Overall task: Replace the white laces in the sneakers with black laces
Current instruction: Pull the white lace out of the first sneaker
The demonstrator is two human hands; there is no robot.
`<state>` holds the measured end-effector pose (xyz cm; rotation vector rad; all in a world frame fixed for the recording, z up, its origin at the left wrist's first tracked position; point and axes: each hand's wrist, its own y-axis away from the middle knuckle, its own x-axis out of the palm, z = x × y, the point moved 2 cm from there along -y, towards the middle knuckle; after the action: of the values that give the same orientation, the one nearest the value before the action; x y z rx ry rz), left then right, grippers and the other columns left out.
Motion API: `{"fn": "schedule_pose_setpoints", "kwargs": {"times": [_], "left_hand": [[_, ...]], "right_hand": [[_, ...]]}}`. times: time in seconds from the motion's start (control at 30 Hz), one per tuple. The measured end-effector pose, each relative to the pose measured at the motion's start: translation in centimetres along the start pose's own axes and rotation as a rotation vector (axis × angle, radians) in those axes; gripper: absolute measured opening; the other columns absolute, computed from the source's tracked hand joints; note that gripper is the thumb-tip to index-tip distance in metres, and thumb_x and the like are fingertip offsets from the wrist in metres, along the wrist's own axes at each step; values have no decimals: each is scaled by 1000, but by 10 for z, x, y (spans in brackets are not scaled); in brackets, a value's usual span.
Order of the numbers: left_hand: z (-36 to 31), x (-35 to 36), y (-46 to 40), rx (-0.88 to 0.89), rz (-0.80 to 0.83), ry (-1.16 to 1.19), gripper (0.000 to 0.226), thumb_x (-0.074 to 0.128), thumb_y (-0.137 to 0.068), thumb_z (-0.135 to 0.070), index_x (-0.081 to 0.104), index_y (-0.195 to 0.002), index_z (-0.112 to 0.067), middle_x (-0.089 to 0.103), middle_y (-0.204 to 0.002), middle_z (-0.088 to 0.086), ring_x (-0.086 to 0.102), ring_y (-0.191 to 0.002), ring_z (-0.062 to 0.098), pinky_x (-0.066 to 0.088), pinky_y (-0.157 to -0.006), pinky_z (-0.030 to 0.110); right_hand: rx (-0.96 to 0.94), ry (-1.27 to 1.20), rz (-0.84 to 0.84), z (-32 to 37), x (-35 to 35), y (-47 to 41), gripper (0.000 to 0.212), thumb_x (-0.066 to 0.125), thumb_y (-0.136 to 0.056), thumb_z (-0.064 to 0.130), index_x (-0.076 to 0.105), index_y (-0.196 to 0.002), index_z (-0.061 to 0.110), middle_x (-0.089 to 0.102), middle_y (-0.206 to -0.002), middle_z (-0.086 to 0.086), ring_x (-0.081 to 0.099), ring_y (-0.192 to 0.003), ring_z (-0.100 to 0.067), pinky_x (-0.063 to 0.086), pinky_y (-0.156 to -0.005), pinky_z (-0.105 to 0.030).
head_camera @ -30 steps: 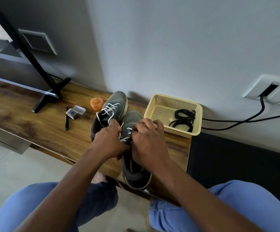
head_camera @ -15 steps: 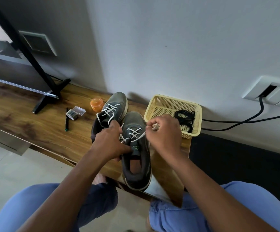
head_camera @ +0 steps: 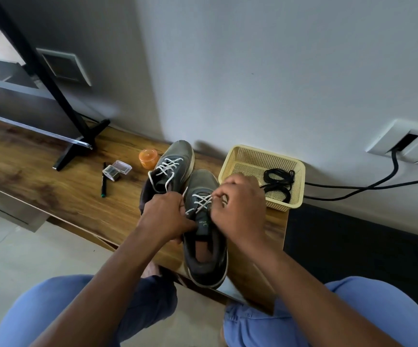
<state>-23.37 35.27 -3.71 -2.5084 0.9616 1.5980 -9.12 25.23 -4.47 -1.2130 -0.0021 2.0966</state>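
Two grey sneakers stand on a wooden bench. The near sneaker points away from me, and its white lace is partly pulled out. My left hand grips this shoe's left side near the tongue. My right hand pinches the white lace at the eyelets on the right. The far sneaker keeps its white lace threaded. Black laces lie coiled in a yellow mesh basket to the right of the shoes.
An orange lidded jar, a small clear box and a dark pen lie left of the shoes. A black stand foot rests further left. Black cables run from a wall socket. My knees are below.
My right hand pulled the lace out to the right, then came back toward the eyelets. The left hand stayed on the shoe's side.
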Motion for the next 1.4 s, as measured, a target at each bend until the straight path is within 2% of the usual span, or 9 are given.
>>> {"fn": "schedule_pose_setpoints", "kwargs": {"times": [0.17, 0.33, 0.47, 0.57, 0.7, 0.8, 1.03, 1.23, 1.4], "left_hand": [[-8, 0, 0, 11, 4, -27, 36, 89, -68, -31, 55, -69, -19, 72, -70, 3, 73, -63, 19, 62, -66, 34], [-13, 1, 3, 48, -14, -38, 31, 84, -68, -28, 55, -75, -19, 73, -76, 4, 74, -69, 25, 63, -74, 42], [-11, 2, 6, 77, -93, -63, 28, 82, -68, -35, 60, -74, -20, 69, -64, -2, 69, -58, 17, 61, -70, 38], [-10, 1, 6, 78, -137, -102, 33, 81, -69, -46, 61, -71, -20, 68, -65, -2, 70, -64, 20, 60, -70, 38], [-13, 0, 5, 82, -147, -224, 36, 79, -72, -53, 60, -68, -22, 66, -70, 0, 69, -75, 24, 53, -65, 34], [-14, 1, 6, 89, -141, -209, 38, 80, -70, -52, 59, -64, -20, 65, -64, 1, 69, -69, 24, 59, -65, 37], [-21, 6, 10, 164, -194, -294, 12, 72, -80, -27, 65, -79, -17, 67, -78, 5, 69, -80, 33, 44, -63, 31], [-21, 6, 9, 146, -202, -205, 9, 73, -77, -27, 68, -79, -20, 68, -77, -1, 68, -79, 28, 44, -65, 31], [-22, 5, 11, 139, -184, -149, 5, 72, -78, -21, 69, -76, -19, 67, -74, -1, 65, -73, 25, 42, -63, 29]], "right_hand": [[363, -231, -27, -7, 0, 6, 14, 71, -89, 20, 71, -76, 27, 59, -93, 11, 55, -88, -12, 36, -63, -24], [479, -391, 85, -12, 9, 7, 17, 65, -95, 21, 67, -79, 27, 69, -91, 14, 62, -89, -9, 46, -75, -30], [338, -324, 274, -7, 4, 1, 14, 66, -87, 27, 70, -76, 21, 69, -77, 11, 63, -77, -8, 53, -71, -34], [56, -109, 300, 2, -1, 4, 21, 58, -72, 35, 72, -83, 24, 68, -88, 10, 57, -89, -17, 49, -78, -36], [-218, 227, 363, 10, 5, 9, 33, 52, -76, 42, 72, -90, 20, 64, -100, 5, 48, -100, -22, 42, -86, -41], [-216, 231, 362, 7, 10, 9, 30, 55, -80, 40, 75, -93, 21, 64, -108, 6, 47, -105, -22, 43, -88, -42], [-326, 331, 372, 5, 16, 12, 28, 61, -75, 34, 79, -96, 32, 62, -104, 11, 47, -107, -22, 38, -83, -38], [-207, 187, 365, 9, 14, 11, 11, 63, -77, 27, 68, -84, 19, 63, -92, 3, 63, -80, -27, 38, -60, -31], [-141, 153, 332, 9, 15, 13, 16, 57, -83, 31, 64, -78, 17, 65, -81, -1, 64, -74, -29, 41, -59, -33]]}}
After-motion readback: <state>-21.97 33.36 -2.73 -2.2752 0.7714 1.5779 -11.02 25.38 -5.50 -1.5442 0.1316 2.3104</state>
